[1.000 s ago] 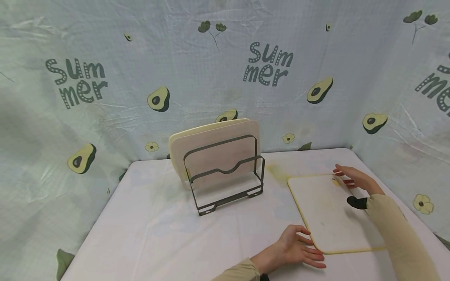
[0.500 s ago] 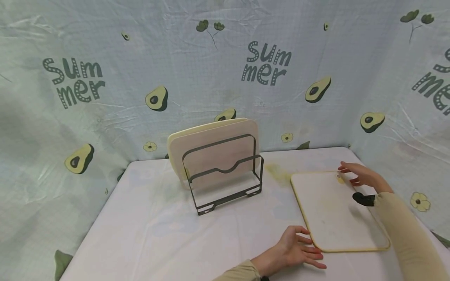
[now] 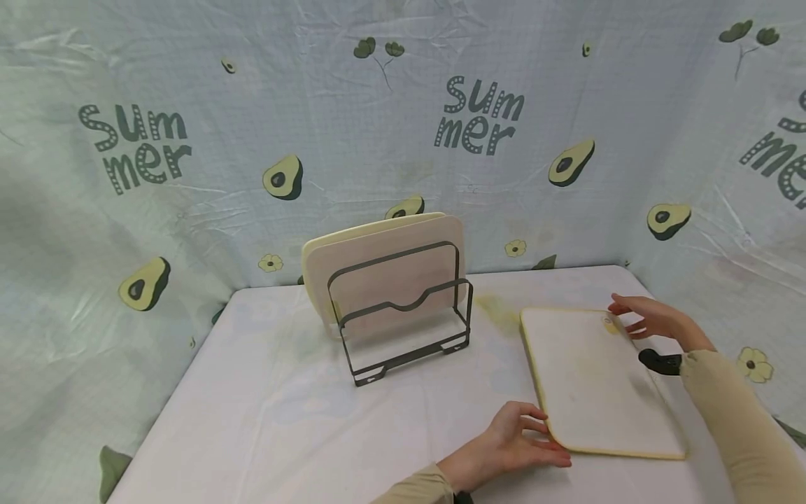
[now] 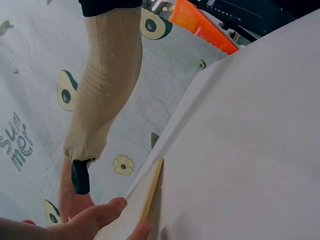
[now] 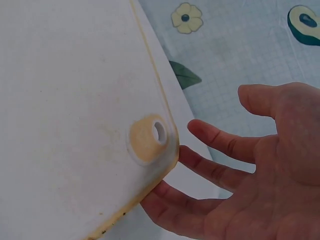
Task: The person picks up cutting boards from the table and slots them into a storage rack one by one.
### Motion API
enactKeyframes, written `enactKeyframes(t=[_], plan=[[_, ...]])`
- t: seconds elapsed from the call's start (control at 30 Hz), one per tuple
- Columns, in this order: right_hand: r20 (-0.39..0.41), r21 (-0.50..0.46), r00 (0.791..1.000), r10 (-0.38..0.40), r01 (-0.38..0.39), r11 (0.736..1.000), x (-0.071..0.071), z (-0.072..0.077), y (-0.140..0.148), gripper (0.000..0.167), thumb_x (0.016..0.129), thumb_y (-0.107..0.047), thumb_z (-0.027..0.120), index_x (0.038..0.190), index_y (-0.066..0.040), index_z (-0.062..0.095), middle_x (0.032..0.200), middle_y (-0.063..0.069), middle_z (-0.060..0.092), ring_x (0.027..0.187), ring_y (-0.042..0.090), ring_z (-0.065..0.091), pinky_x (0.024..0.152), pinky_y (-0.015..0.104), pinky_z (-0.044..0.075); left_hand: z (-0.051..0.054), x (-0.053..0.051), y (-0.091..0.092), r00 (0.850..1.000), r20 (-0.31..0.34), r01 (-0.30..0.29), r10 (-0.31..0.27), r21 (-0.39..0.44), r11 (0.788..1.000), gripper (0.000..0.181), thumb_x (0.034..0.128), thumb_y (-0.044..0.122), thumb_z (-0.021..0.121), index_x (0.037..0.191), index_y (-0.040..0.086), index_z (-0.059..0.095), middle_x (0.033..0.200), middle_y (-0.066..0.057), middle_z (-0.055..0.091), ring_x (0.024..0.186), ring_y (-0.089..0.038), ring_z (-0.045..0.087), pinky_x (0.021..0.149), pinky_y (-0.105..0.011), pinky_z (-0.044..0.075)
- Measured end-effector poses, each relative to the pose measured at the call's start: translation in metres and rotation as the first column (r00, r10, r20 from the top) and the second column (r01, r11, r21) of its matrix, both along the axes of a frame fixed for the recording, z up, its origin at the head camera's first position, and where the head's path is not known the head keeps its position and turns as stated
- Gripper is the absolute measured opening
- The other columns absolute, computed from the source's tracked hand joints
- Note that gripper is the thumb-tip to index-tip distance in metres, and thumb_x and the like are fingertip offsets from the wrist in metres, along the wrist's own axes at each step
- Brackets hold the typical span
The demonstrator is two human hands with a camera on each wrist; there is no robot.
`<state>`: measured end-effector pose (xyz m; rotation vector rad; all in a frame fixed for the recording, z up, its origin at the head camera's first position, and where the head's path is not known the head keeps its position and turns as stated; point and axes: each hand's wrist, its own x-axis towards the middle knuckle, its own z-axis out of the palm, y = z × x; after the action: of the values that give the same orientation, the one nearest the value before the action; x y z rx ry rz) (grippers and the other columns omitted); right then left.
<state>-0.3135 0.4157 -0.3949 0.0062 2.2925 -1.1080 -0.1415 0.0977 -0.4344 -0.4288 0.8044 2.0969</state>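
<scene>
A white cutting board (image 3: 592, 385) with a yellowish rim lies on the right of the table, slightly tilted, its left edge showing thicker. My left hand (image 3: 504, 441) is at its near left corner, fingers extended along and beneath the edge; in the left wrist view the board's edge (image 4: 151, 192) passes beside the fingertips. At the far right corner, by the small hanging hole (image 5: 159, 132), my right hand (image 3: 655, 322) touches the rim with its lower fingers. The right thumb (image 5: 257, 97) stays apart from the board in the right wrist view.
A black metal rack (image 3: 403, 308) stands left of the board, holding a pinkish board (image 3: 397, 262) and a cream one (image 3: 352, 232) behind it upright. Patterned cloth (image 3: 220, 224) hangs around the table (image 3: 283, 434). An orange object (image 4: 205, 25) shows beyond the table's edge.
The cutting board has turned a little and its near right corner has come toward me. My left hand has shifted slightly left and up; the right hand has moved a little rightward.
</scene>
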Motion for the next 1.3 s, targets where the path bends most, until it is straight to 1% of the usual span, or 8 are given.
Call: enactKeyframes(t=[0.23, 0.37, 0.5, 0.7, 0.83, 0.97, 1.13, 1.3], plan=[[-0.021, -0.041, 1.000, 0.006, -0.007, 0.999, 0.003, -0.001, 0.008, 0.077, 0.094, -0.050, 0.017, 0.134, 0.016, 0.010, 0.137, 0.035, 0.009, 0.115, 0.045, 0.041, 0.092, 0.044, 0.044, 0.003, -0.011, -0.017, 0.995, -0.040, -0.091, 0.089, -0.061, 0.994, 0.030, 0.0762, 0.005, 0.044, 0.101, -0.008, 0.033, 0.107, -0.037, 0.037, 0.116, -0.053, 0.033, 0.101, -0.060, 0.024], [-0.028, -0.039, 1.000, 0.014, -0.015, 0.999, 0.005, 0.000, 0.011, 0.078, 0.094, -0.050, 0.017, 0.135, 0.015, 0.009, 0.138, 0.035, 0.008, 0.114, 0.042, 0.045, 0.091, 0.042, 0.045, 0.009, -0.014, -0.025, 0.988, -0.053, -0.150, 0.147, -0.056, 0.987, 0.023, 0.0761, 0.002, 0.044, 0.096, -0.005, 0.034, 0.109, -0.030, 0.035, 0.118, -0.042, 0.035, 0.101, -0.058, 0.027], [-0.031, -0.035, 0.999, 0.022, -0.024, 0.999, 0.007, 0.005, 0.011, 0.080, 0.094, -0.052, 0.015, 0.136, 0.015, 0.007, 0.139, 0.035, 0.006, 0.111, 0.035, 0.050, 0.090, 0.040, 0.047, 0.015, -0.018, -0.031, 0.978, -0.078, -0.198, 0.194, -0.051, 0.979, 0.026, 0.0750, 0.000, 0.043, 0.099, -0.004, 0.034, 0.107, -0.023, 0.031, 0.115, -0.037, 0.036, 0.100, -0.059, 0.028], [-0.048, -0.094, 0.999, 0.001, -0.005, 0.996, 0.012, 0.013, 0.010, 0.078, 0.094, -0.050, 0.014, 0.137, 0.013, 0.000, 0.138, 0.034, 0.005, 0.106, 0.027, 0.055, 0.087, 0.036, 0.049, 0.025, -0.026, -0.045, 0.975, -0.143, -0.180, 0.171, -0.054, 0.982, 0.040, 0.0779, 0.001, 0.042, 0.115, -0.002, 0.026, 0.117, -0.030, 0.032, 0.123, -0.049, 0.029, 0.102, -0.059, 0.023], [-0.056, -0.130, 0.998, -0.008, 0.001, 0.991, 0.015, 0.018, 0.008, 0.076, 0.094, -0.049, 0.014, 0.138, 0.011, -0.004, 0.137, 0.033, 0.003, 0.103, 0.027, 0.056, 0.085, 0.035, 0.050, 0.032, -0.032, -0.056, 0.973, -0.177, -0.163, 0.150, -0.063, 0.985, 0.048, 0.0802, 0.001, 0.040, 0.124, -0.002, 0.020, 0.120, -0.031, 0.028, 0.124, -0.050, 0.027, 0.103, -0.058, 0.022], [-0.070, -0.156, 0.997, -0.013, 0.002, 0.988, 0.022, 0.023, 0.006, 0.073, 0.095, -0.047, 0.015, 0.138, 0.012, 0.006, 0.134, 0.029, 0.013, 0.100, 0.026, 0.058, 0.085, 0.036, 0.050, 0.034, -0.036, -0.065, 0.963, -0.236, -0.153, 0.127, -0.096, 0.984, 0.044, 0.0817, 0.004, 0.038, 0.121, -0.004, 0.021, 0.117, -0.028, 0.027, 0.122, -0.052, 0.027, 0.102, -0.058, 0.022], [-0.062, -0.207, 0.997, -0.042, 0.028, 0.978, 0.031, 0.025, 0.001, 0.061, 0.095, -0.046, 0.020, 0.132, 0.001, 0.032, 0.126, 0.019, 0.024, 0.099, 0.025, 0.058, 0.085, 0.036, 0.050, 0.036, -0.039, -0.076, 0.952, -0.286, -0.148, 0.106, -0.129, 0.980, 0.034, 0.0832, 0.006, 0.035, 0.114, -0.005, 0.027, 0.113, -0.024, 0.029, 0.119, -0.057, 0.028, 0.101, -0.060, 0.022], [-0.088, -0.234, 0.995, -0.054, 0.032, 0.972, 0.043, 0.021, -0.007, 0.052, 0.095, -0.046, 0.020, 0.127, -0.008, 0.037, 0.121, 0.010, 0.030, 0.097, 0.021, 0.059, 0.083, 0.032, 0.051, 0.042, -0.040, -0.091, 0.937, -0.318, -0.200, 0.148, -0.138, 0.970, 0.025, 0.0822, 0.007, 0.038, 0.106, -0.002, 0.035, 0.113, -0.023, 0.033, 0.116, -0.057, 0.032, 0.097, -0.062, 0.026]])
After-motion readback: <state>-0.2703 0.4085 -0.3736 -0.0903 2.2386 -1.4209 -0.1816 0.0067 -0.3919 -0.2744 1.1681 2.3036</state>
